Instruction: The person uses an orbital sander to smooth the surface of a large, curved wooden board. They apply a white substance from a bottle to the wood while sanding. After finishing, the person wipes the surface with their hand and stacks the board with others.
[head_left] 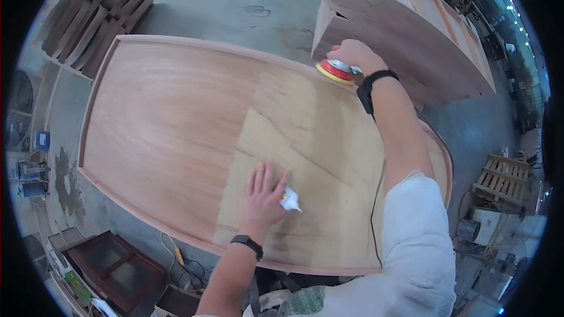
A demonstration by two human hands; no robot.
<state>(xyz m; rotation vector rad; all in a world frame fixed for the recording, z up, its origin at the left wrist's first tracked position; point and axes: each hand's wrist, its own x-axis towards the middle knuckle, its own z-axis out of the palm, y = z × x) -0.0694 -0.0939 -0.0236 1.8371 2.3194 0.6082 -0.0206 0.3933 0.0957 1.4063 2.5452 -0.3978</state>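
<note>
In front of me lies a large wooden panel (pixel 164 111) with a raised rim, reddish-brown on the left and paler, yellowish on the right. My left hand (pixel 264 196) rests on the pale part, fingers stretched out. Beside its thumb, partly hidden by the hand, is a small white tube (pixel 289 199) with a pointed tip. My right hand (pixel 355 56) reaches to the far right edge and is closed round a sander (pixel 336 71) with a red body and a yellow pad. The sander's pad looks tilted; whether it touches the panel I cannot tell.
A curved wooden cabinet piece (pixel 405 47) stands just beyond the panel's far right edge. Curved wooden parts (pixel 97 14) are stacked at far left. A dark cable (pixel 372 223) crosses the panel beside my right arm. A dark framed door (pixel 114 270) leans at near left.
</note>
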